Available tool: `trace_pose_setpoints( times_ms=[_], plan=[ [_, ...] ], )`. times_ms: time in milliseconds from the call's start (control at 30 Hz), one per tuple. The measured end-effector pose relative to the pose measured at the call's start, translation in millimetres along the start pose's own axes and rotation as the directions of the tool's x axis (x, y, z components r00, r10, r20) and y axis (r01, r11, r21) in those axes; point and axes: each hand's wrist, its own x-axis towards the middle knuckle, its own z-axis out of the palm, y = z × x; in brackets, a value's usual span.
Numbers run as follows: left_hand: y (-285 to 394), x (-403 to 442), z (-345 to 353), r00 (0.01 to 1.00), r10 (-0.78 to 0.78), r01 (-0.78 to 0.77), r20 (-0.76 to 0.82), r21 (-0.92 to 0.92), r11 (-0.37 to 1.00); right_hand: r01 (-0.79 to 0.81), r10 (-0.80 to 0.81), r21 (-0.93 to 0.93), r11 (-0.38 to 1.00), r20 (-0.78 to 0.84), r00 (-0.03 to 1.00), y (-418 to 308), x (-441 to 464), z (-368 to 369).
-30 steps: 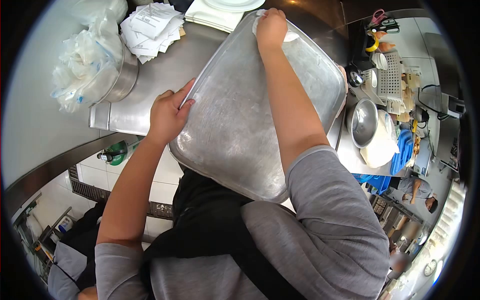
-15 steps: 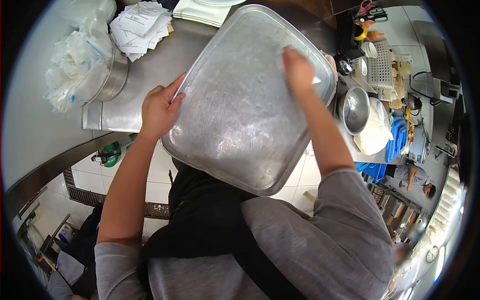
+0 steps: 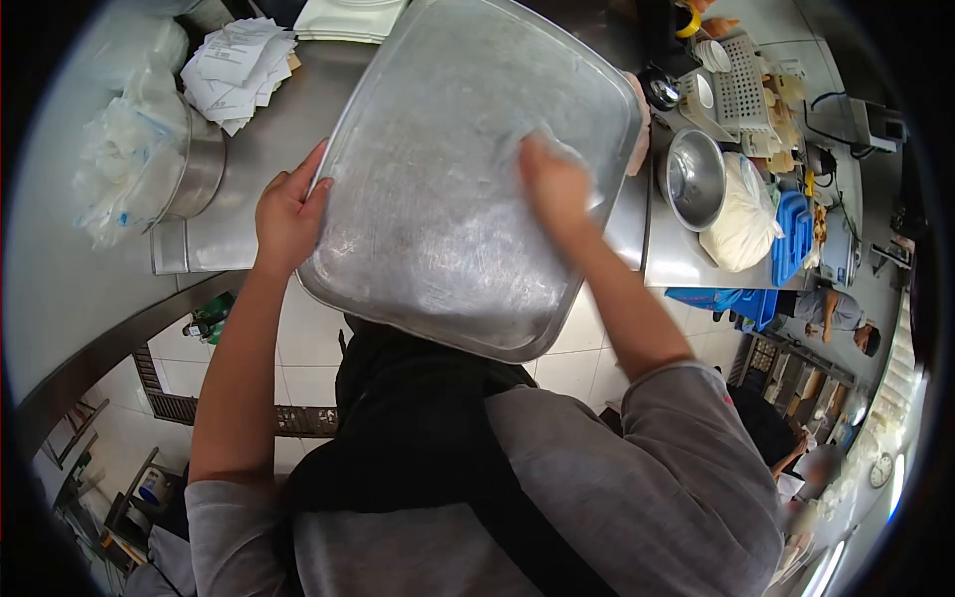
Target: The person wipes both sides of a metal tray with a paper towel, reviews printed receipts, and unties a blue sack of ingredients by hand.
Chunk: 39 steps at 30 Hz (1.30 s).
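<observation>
A large metal tray (image 3: 428, 189) with rounded corners is tilted up in front of me, over the edge of the steel counter (image 3: 288, 129). My left hand (image 3: 288, 214) grips its left rim, thumb on the face and fingers around the edge. My right hand (image 3: 557, 189), smeared by motion, is closed on a white cloth (image 3: 557, 149) pressed against the tray's face, right of the middle. Most of the cloth is blurred or hidden by the hand.
Left: a metal pot (image 3: 204, 164) with plastic bags, and paper slips (image 3: 234, 70). Right: a steel bowl (image 3: 693, 179), a white bag (image 3: 741, 219), a perforated basket (image 3: 744, 90) and blue lids (image 3: 792, 237). Another person (image 3: 836, 310) stands far right; others appear lower right.
My right hand has swept with the cloth from the tray's top down across its face. The view has shifted, and the tray sits slightly further left and higher. My left hand keeps its hold.
</observation>
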Motion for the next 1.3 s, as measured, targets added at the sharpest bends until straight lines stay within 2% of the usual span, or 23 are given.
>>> trace_pose_setpoints(
  times_ms=[33, 67, 167, 200, 233, 267, 300, 333, 400, 500, 567, 600, 700, 733, 800, 867, 1000, 1067, 1100, 1167, 1233, 1300],
  plan=[
    [-1.1, 0.2, 0.3, 1.0, -0.007, 0.007, -0.002, 0.015, 1.0, -0.017, 0.015, -0.007, 1.0, -0.188, 0.982, 32.1, 21.7, -17.4],
    [-0.5, 0.7, 0.4, 1.0, -0.015, 0.015, -0.007, 0.03, 0.999, -0.183, 0.179, -0.016, 0.983, -0.155, 0.972, 53.0, 37.4, -25.7],
    [3.9, 0.9, -2.2, 1.0, -0.014, 0.013, 0.016, 0.045, 0.999, -0.263, 0.261, -0.002, 0.965, -0.117, 0.958, 38.7, 27.9, -14.0],
    [3.1, 1.6, -1.2, 1.0, -0.013, 0.012, 0.019, 0.048, 0.999, -0.092, 0.086, -0.02, 0.996, -0.192, 0.978, 12.0, 9.1, -3.1],
    [1.2, 1.7, 0.6, 1.0, -0.014, 0.013, 0.017, 0.05, 0.999, -0.025, 0.021, -0.058, 0.998, -0.068, 0.997, -29.6, -12.0, -10.0],
    [-0.1, 1.8, 0.2, 1.0, -0.017, 0.017, 0.012, 0.055, 0.998, 0.121, -0.102, 0.13, 0.984, -0.143, 0.984, -62.6, -37.8, 8.0],
    [0.5, 2.2, -1.6, 1.0, -0.019, 0.019, 0.008, 0.061, 0.998, 0.169, -0.173, 0.272, 0.947, -0.008, 0.985, -103.9, -58.0, 3.3],
    [2.7, 2.9, -3.1, 1.0, -0.009, 0.006, 0.03, 0.085, 0.996, 0.274, -0.261, 0.464, 0.842, -0.095, 0.961, -136.5, -69.2, -10.4],
    [4.5, 3.9, -4.9, 0.999, 0.002, -0.008, 0.051, 0.117, 0.993, 0.46, -0.444, 0.511, 0.727, -0.162, 0.881, -177.4, -68.5, -27.8],
    [-0.7, 3.2, -2.3, 0.999, -0.01, 0.006, 0.039, 0.078, 0.997, 0.48, -0.475, 0.513, 0.712, -0.152, 0.867, -190.2, -18.5, -19.0],
    [-5.7, 3.7, -1.4, 0.999, 0.022, -0.023, 0.032, 0.035, 0.999, 0.421, -0.439, 0.452, 0.786, -0.072, 0.896, -186.9, 29.2, -11.0],
    [-6.3, 6.4, -0.8, 1.0, 0.0, -0.001, 0.021, 0.02, 1.0, 0.558, -0.471, 0.444, 0.701, -0.299, 0.83, -179.0, 40.9, -6.1],
    [-5.9, 7.4, -1.5, 1.0, -0.015, 0.015, 0.011, 0.043, 0.999, 0.556, -0.455, 0.434, 0.709, -0.32, 0.831, -168.8, 57.3, -0.7],
    [-4.7, 7.8, -1.8, 1.0, -0.022, 0.022, 0.005, 0.045, 0.999, 0.591, -0.476, 0.45, 0.669, -0.352, 0.806, -161.3, 63.7, -1.6],
    [-1.2, 7.6, -3.7, 1.0, -0.022, 0.021, 0.013, 0.067, 0.998, 0.503, -0.428, 0.423, 0.754, -0.266, 0.864, -148.9, 79.9, -0.8],
    [2.2, 7.1, -4.9, 1.0, -0.023, 0.022, 0.007, 0.08, 0.997, 0.413, -0.307, 0.371, 0.832, -0.311, 0.899, -127.7, 111.0, 7.9],
    [5.2, 7.6, -5.7, 1.0, -0.023, 0.022, 0.011, 0.086, 0.996, 0.122, -0.067, 0.21, 0.97, -0.25, 0.966, -74.6, 183.0, 5.7],
    [7.3, 7.3, -7.0, 1.0, -0.014, 0.012, 0.021, 0.086, 0.996, 0.003, 0.029, 0.143, 0.99, -0.22, 0.975, -52.7, 210.3, 7.6],
    [8.0, 7.4, -7.9, 0.999, -0.008, 0.005, 0.035, 0.084, 0.996, -0.03, 0.067, 0.127, 0.991, -0.303, 0.951, -45.9, 217.3, 7.9],
    [8.1, 7.8, -9.3, 0.999, 0.008, -0.012, 0.042, 0.083, 0.997, -0.129, 0.187, 0.202, 0.971, -0.301, 0.935, -50.9, 214.5, 11.4],
    [6.6, 6.3, -9.6, 0.998, 0.021, -0.026, 0.055, 0.08, 0.996, -0.145, 0.167, 0.174, 0.974, -0.116, 0.979, -78.4, 189.7, 3.6],
    [3.5, 6.5, -8.3, 0.999, 0.022, -0.024, 0.026, 0.091, 0.996, -0.032, 0.049, 0.18, 0.983, -0.091, 0.995, -117.2, 144.5, 1.6]
  ],
)
